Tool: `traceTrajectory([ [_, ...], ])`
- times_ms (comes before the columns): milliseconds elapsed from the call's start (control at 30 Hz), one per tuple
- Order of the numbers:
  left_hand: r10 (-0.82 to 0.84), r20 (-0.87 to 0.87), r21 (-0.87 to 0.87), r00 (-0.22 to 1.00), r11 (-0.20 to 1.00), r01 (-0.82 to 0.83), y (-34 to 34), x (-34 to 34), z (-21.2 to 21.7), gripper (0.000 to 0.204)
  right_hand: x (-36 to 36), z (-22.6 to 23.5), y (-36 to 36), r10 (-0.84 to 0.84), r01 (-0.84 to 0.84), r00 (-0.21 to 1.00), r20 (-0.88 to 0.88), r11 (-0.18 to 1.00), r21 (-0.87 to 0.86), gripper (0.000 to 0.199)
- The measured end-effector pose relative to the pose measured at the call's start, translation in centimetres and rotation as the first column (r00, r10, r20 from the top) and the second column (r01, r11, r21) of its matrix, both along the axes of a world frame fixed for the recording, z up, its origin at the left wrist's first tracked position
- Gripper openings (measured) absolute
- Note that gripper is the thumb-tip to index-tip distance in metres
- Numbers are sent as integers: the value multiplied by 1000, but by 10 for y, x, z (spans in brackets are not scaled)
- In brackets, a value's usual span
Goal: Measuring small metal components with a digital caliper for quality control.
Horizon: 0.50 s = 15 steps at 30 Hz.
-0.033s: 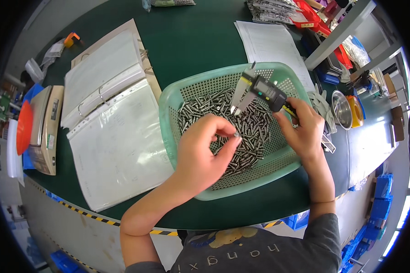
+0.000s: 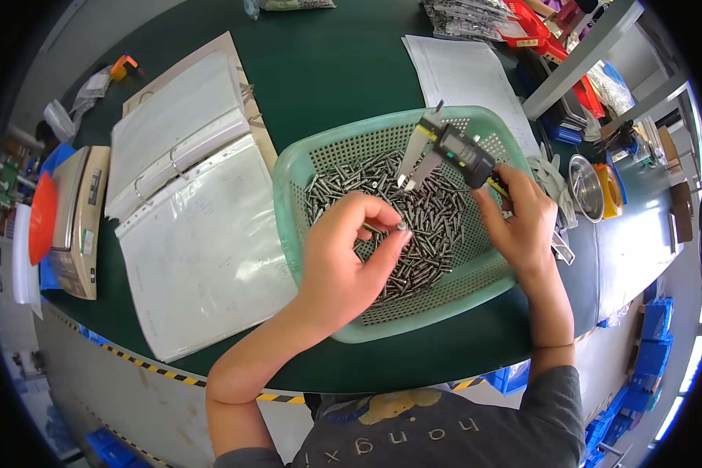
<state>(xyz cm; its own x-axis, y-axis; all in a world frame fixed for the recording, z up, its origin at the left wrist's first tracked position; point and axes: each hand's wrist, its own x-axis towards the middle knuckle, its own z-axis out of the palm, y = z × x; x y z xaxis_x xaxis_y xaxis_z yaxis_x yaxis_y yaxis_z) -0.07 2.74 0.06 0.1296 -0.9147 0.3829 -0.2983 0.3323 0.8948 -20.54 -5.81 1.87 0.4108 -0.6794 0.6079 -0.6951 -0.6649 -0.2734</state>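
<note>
A pale green perforated plastic basket (image 2: 476, 282) holds a heap of small metal screws (image 2: 435, 222). Above the heap, my left hand (image 2: 343, 257) pinches one small metal screw (image 2: 402, 225) between thumb and forefinger; most of it is hidden by the fingers. My right hand (image 2: 522, 214) grips a digital caliper (image 2: 464, 156) over the basket's far right part. Its jaws are spread apart and point down toward the heap, just beyond my left fingertips. Nothing shows between the jaws.
Left of the basket lies an open ring binder (image 2: 203, 257) with sheets in clear sleeves. A weighing scale (image 2: 78, 222) stands farther left. Papers (image 2: 464, 74) lie behind the basket. At right are white gloves (image 2: 551, 187) and a metal bowl (image 2: 585, 187).
My left hand has shifted very slightly left with the screw. The caliper in my right hand has moved a touch to the right.
</note>
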Motion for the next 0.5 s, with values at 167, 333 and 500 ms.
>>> traceTrajectory([
  [167, -11, -249, 68, 969, 997, 29, 0, 5, -5, 15, 2, 3, 1, 50, -49, 998, 50, 999, -15, 27],
  [333, -69, -306, 61, 949, 994, 92, 0, 9, -6, 16, -3, 5, 2, 236, -241, 969, 73, 969, 56, 29],
  [500, -104, -332, 69, 937, 989, 134, 1, 9, -4, 15, -2, 3, 0, 265, -267, 963, 46, 962, 57, 29],
])
